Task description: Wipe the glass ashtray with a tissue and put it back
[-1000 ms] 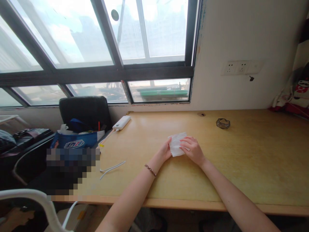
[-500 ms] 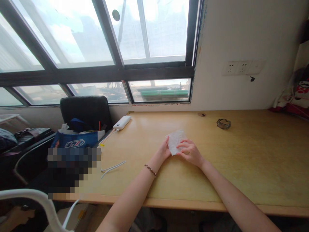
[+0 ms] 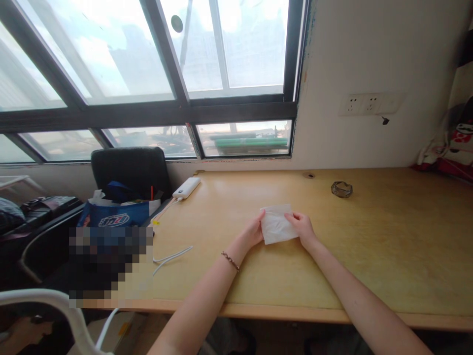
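Note:
A thin white sheet, which looks like a folded tissue (image 3: 279, 225), is held between my two hands above the wooden desk (image 3: 221, 207). My left hand (image 3: 255, 230) grips its left edge, thumb on top and the other fingers hidden beneath. On the opposite side my right hand (image 3: 303, 229) pinches the right edge, also with the thumb over the top. The sheet is roughly square, with faint creases across it. A braided bracelet (image 3: 231, 261) circles my left wrist.
A glass ashtray-like dish (image 3: 342, 189) sits toward the back right. At the back left lies a white power bank (image 3: 186, 188) with cables, and a loose white cable (image 3: 173, 254) is nearer. A blue bag (image 3: 111, 214) rests on a black chair (image 3: 131, 167).
My right hand has shifted right, from fingers laid over the tissue to a pinch on its right edge. The tissue now lies flatter and squarer between both hands.

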`<control>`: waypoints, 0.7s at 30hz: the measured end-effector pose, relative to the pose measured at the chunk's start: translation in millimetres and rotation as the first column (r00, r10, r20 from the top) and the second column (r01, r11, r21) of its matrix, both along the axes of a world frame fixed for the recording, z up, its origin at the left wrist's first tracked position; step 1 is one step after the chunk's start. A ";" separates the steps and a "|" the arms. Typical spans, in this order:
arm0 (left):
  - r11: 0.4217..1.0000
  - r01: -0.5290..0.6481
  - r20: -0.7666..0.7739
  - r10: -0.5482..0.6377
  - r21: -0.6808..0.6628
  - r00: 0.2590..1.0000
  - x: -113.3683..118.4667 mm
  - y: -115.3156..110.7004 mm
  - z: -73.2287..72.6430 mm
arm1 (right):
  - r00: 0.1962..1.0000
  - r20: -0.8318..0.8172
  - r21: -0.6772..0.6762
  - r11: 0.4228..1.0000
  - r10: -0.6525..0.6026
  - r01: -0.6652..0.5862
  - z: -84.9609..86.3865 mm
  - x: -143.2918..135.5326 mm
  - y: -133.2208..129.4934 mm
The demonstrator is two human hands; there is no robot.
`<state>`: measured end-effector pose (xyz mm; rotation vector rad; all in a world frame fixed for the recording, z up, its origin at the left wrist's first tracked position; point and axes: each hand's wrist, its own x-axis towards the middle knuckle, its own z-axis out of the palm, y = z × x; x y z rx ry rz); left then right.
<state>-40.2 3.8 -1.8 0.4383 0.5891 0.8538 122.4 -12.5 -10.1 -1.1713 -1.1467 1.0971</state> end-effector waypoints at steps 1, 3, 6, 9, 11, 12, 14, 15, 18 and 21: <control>1.000 -0.020 -0.012 0.020 0.002 1.000 0.1 -0.2 1.1 | 0.999 -0.030 -0.007 1.000 -0.025 0.025 0.4 0.3 -0.5; 0.999 -0.030 -0.021 0.030 0.035 0.999 -0.2 -1.8 3.8 | 0.995 -0.081 -0.011 0.998 -0.056 0.055 1.6 1.0 -0.7; 0.986 0.006 -0.026 -0.002 0.169 1.000 -1.2 -6.4 6.9 | 0.991 -0.119 -0.002 0.998 -0.067 0.067 3.0 1.5 0.1; 0.961 0.041 -0.093 -0.016 0.272 0.995 -1.8 -9.8 6.8 | 0.987 -0.144 0.014 0.998 -0.065 0.067 2.6 1.5 0.9; 0.960 0.040 -0.156 0.004 0.276 0.988 -2.0 -9.7 6.1 | 0.985 -0.155 0.021 0.997 -0.073 0.078 1.9 1.5 1.4; 0.962 0.029 -0.183 0.022 0.270 0.983 -2.1 -9.1 5.9 | 0.984 -0.158 0.024 0.996 -0.078 0.083 1.6 1.7 1.6; 0.966 0.005 -0.225 0.056 0.260 0.973 -2.4 -7.5 6.2 | 0.984 -0.155 0.032 0.995 -0.085 0.091 1.2 2.3 2.1; 0.966 0.001 -0.237 0.062 0.259 0.969 -2.6 -6.9 6.6 | 0.985 -0.151 0.035 0.995 -0.088 0.094 1.2 2.7 2.3; 0.965 0.007 -0.247 0.060 0.261 0.967 -2.9 -6.4 8.2 | 0.983 -0.156 0.031 0.994 -0.095 0.101 1.4 3.6 2.7; 0.961 0.008 -0.241 0.061 0.275 0.969 -2.9 -7.2 8.9 | 0.977 -0.187 0.016 0.994 -0.101 0.106 1.6 3.6 2.7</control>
